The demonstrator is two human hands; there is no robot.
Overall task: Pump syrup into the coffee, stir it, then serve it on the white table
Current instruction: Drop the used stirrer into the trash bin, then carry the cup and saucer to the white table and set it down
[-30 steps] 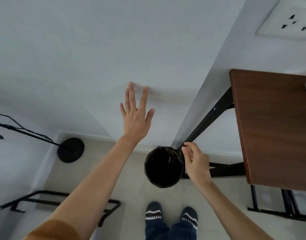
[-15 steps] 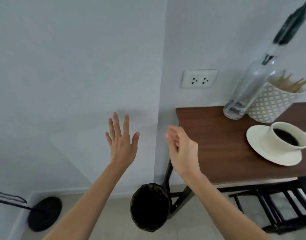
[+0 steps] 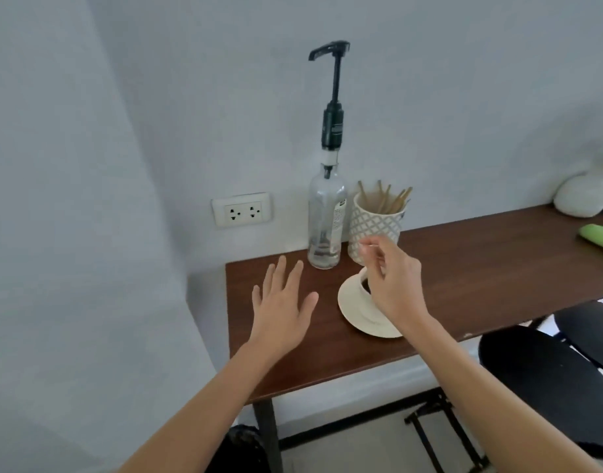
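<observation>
A white coffee cup with dark coffee stands on a white saucer near the left end of the brown table. My right hand hovers just over the cup and hides most of it. Its fingers are loosely curled and blurred, and I make out nothing in them. My left hand is spread flat, palm down, above the table left of the saucer. Behind the cup stands a clear syrup bottle with a tall black pump, nearly empty.
A patterned white holder with several wooden stirrers stands right of the bottle. A wall outlet is at the left. A green cloth and a white object lie at the table's far right. A black stool and black bin are below.
My view has swung up from the black bin on the floor to the brown table. My right hand has moved from the bin's rim to over the cup, and my left hand from the wall to above the table.
</observation>
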